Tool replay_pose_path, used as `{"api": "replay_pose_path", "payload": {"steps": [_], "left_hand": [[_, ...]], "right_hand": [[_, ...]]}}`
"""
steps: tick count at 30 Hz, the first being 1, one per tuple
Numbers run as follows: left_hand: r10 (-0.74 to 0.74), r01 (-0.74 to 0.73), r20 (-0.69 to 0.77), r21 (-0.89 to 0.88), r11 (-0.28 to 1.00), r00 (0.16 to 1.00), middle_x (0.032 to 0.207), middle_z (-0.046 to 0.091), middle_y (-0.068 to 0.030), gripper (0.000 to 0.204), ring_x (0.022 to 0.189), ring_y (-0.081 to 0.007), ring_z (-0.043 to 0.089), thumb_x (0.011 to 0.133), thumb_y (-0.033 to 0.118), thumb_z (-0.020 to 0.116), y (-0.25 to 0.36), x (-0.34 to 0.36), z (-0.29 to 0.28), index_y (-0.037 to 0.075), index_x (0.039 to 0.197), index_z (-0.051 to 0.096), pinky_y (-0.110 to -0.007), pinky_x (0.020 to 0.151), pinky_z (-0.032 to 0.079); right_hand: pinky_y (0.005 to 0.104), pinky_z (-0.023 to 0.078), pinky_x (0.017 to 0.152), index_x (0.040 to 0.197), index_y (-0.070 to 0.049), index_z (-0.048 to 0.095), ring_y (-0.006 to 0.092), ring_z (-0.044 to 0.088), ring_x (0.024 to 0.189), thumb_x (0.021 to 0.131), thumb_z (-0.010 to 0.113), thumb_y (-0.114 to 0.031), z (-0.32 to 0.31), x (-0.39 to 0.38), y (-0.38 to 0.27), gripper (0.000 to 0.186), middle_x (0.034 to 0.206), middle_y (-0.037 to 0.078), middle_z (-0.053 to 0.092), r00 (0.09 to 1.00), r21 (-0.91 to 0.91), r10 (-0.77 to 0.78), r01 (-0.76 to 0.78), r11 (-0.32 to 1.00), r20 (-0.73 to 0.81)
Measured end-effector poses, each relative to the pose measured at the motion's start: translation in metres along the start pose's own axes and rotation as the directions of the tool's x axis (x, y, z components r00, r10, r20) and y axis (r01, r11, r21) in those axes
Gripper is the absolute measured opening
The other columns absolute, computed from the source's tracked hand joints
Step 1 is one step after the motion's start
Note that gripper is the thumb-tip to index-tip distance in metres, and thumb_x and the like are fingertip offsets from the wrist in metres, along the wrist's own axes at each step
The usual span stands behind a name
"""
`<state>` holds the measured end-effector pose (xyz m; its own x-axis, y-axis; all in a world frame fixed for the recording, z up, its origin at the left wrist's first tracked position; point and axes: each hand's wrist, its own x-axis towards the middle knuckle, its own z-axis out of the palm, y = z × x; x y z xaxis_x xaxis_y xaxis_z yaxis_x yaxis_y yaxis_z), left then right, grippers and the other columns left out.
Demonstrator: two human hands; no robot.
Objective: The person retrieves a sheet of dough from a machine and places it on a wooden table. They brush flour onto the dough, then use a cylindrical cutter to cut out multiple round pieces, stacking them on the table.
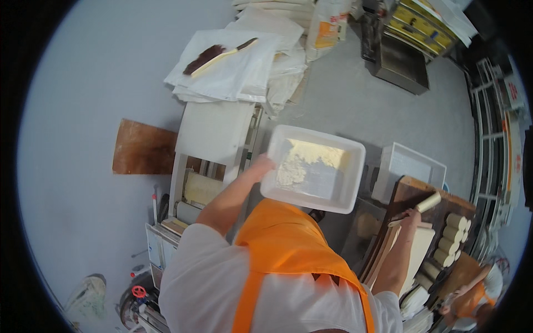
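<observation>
My left hand [263, 165] grips the left rim of a white plastic tub [311, 202] in front of my body. Pale yellow, crumbly flour or dough lies along the tub's far and left sides; its base shows at the near right. Over at the right, my right hand [411, 217] is closed at the edge of a brown wooden worktable [408, 191]. A short cream roll [428, 202] lies beside its fingers. Whether the hand holds this roll cannot be made out. Flat cream sheets or boards [420, 244] lie beneath my right forearm.
Several cream rolls [452, 238] sit on the worktable. A white crate [411, 166] stands beyond it. At left is a white machine [214, 130], with a brush [219, 57] on white sacks behind. A metal bin [402, 64] stands far right; another person [477, 294] works lower right.
</observation>
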<state>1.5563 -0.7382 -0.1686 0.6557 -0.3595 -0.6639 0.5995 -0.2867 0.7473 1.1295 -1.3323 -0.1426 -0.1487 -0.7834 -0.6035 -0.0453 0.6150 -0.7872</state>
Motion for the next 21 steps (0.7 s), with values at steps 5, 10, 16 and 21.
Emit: {"api": "replay_pose_path", "payload": {"steps": [5,10,16,21], "left_hand": [[0.009,-0.018,-0.214,-0.038,0.999,0.977,0.094,0.071,-0.0105,0.028,0.084,-0.0242,0.069,0.08,0.006,0.073,-0.033,-0.055,-0.156,0.0,0.108,0.071,-0.04,0.071,0.054],[0.064,-0.052,-0.394,0.042,0.998,0.917,0.09,0.066,-0.0076,0.017,0.062,-0.0212,0.059,0.083,0.009,0.072,-0.085,-0.066,-0.279,0.006,0.1,0.068,-0.04,0.05,0.044],[-0.117,-0.003,-0.642,-0.182,0.983,0.758,0.102,0.069,-0.0116,0.037,0.079,-0.023,0.067,0.085,0.014,0.073,-0.109,-0.041,-0.359,0.002,0.12,0.066,-0.041,0.064,0.053],[0.583,0.372,-0.796,0.597,0.71,0.164,0.113,0.074,-0.0139,0.049,0.105,-0.0283,0.07,0.094,0.024,0.076,-0.05,-0.022,-0.366,0.003,0.137,0.066,-0.041,0.096,0.056]], "right_hand": [[0.0406,0.046,0.052,0.096,-0.007,0.055,0.0211,0.054,0.063,0.113,0.057,-0.024,0.05,-0.014,-0.031,0.024,0.075,0.007,0.057,0.962,0.016,-0.261,0.263,0.965,-0.076],[0.0277,0.041,0.045,0.14,-0.01,0.055,0.0105,0.05,0.057,0.109,0.056,-0.006,0.174,-0.155,0.041,0.031,0.076,-0.002,0.047,0.883,-0.238,-0.34,0.424,0.874,0.325],[0.0398,0.057,0.099,0.16,-0.004,0.051,0.0227,0.071,0.114,0.112,0.064,-0.026,0.252,-0.336,0.127,0.053,0.13,0.018,0.074,0.422,-0.338,-0.07,0.806,0.486,0.904],[0.0598,0.059,0.08,0.165,-0.015,0.042,0.0538,0.072,0.088,0.108,0.059,-0.024,0.333,-0.469,0.161,0.061,0.101,0.028,0.075,-0.098,0.031,0.28,0.972,0.234,0.955]]}}
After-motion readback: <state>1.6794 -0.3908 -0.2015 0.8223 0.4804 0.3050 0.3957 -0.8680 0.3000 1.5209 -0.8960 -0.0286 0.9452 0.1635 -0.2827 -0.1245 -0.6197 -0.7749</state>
